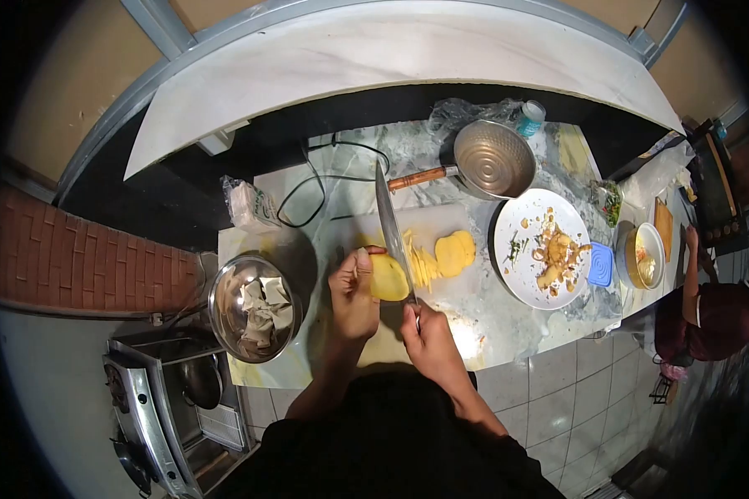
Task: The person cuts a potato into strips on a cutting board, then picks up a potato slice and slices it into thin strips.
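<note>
Yellow and wet-looking, the potato piece (pixel 389 279) was probably firm but slippery, best taken by its outer edge — away from the knife (pixel 389 218). Beside the cut strips (pixel 425 265), the left hand (pixel 354 301) had its grip clamped on it; the right hand (pixel 434 343) clasped the knife.

Both hands (pixel 354 293) (pixel 432 338) close together, fingers curled in grip.

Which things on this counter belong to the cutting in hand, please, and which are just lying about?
In use: left hand, right hand, knife, yellow piece, yellow strips, yellow slices, cutting board.

Seemingly lying about: saucepan, black cable, white plate, metal bowl.
</note>
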The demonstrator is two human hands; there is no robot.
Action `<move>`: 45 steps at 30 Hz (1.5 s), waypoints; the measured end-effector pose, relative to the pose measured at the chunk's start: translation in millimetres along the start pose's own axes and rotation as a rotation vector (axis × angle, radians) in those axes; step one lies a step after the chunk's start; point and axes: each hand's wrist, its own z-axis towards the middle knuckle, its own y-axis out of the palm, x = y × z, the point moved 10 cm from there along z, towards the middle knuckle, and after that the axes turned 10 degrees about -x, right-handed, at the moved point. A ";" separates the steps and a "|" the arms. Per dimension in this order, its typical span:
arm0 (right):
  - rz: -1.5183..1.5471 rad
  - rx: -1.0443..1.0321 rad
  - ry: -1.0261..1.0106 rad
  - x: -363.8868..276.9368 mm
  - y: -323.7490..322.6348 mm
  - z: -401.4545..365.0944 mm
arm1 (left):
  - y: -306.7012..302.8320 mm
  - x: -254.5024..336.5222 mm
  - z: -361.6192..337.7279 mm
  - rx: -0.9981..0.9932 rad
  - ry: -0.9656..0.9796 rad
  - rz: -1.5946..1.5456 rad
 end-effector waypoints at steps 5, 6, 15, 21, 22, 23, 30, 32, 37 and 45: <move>-0.009 0.002 -0.065 -0.2 7.9 -5.8 | -12.6 2.0 8.8 0.033 0.058 -0.167; -0.014 -0.005 -0.069 2.1 9.5 -5.8 | -11.3 3.1 10.0 -0.003 0.059 -0.153; -0.010 -0.009 -0.055 11.2 12.0 -2.3 | -13.6 -5.4 8.5 0.027 0.023 -0.181; 0.018 -0.004 -0.045 13.7 5.2 8.1 | -10.2 -13.4 13.9 0.002 0.083 -0.204; 0.026 -0.016 -0.027 22.5 9.1 4.0 | -12.7 -11.8 17.4 0.015 0.080 -0.211; 0.038 -0.028 -0.001 33.0 15.2 -0.8 | -14.6 -11.8 18.1 0.018 0.087 -0.207; 0.084 0.009 -0.059 44.7 4.3 13.7 | -5.7 -26.1 11.4 0.050 -0.038 0.020; 0.088 -0.014 -0.036 51.6 9.2 13.3 | -12.8 -32.4 12.8 0.064 -0.042 0.049; 0.113 -0.017 -0.018 60.9 14.6 4.2 | -12.2 -38.0 9.9 0.053 -0.046 0.002; 0.102 -0.049 -0.058 61.5 16.0 7.9 | -18.8 -51.4 14.6 0.072 -0.041 -0.122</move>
